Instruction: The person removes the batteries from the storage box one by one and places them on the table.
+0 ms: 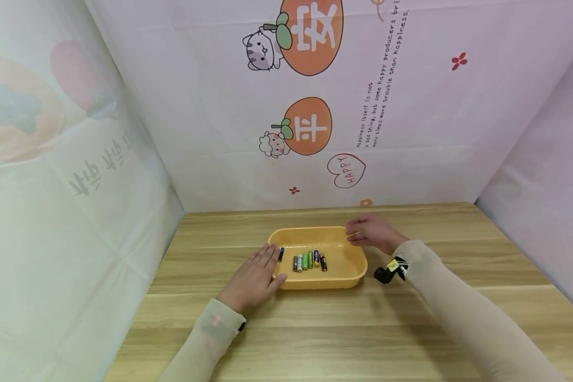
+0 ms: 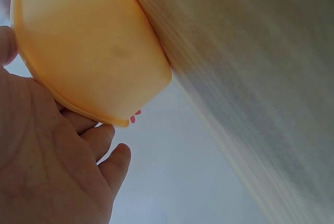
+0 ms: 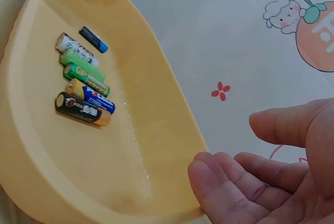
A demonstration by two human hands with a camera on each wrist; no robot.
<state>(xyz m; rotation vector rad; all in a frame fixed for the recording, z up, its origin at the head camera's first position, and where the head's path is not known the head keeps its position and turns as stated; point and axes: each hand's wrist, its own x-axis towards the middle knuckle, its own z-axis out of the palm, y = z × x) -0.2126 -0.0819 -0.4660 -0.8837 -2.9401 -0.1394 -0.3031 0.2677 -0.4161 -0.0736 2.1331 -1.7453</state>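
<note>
A yellow-orange plastic tray (image 1: 315,284) stands on the table, its left wall also filling much of the left wrist view (image 2: 94,41). Inside, several batteries (image 1: 310,260) lie side by side in a row. A black battery with a blue end (image 3: 94,39) lies apart from them, near the left end. My left hand (image 1: 253,278) rests over the left rim, fingers extended and thumb toward the near corner. At the far right corner, my right hand (image 1: 374,233) has its fingertips at the rim. Its thumb stands apart from the fingers, with nothing between them.
The wooden table (image 1: 324,334) runs on around the tray. Behind it hangs a white printed cloth (image 1: 219,132), and similar cloth hangs at the left and right sides. A small black device (image 1: 387,273) is attached at the right wrist.
</note>
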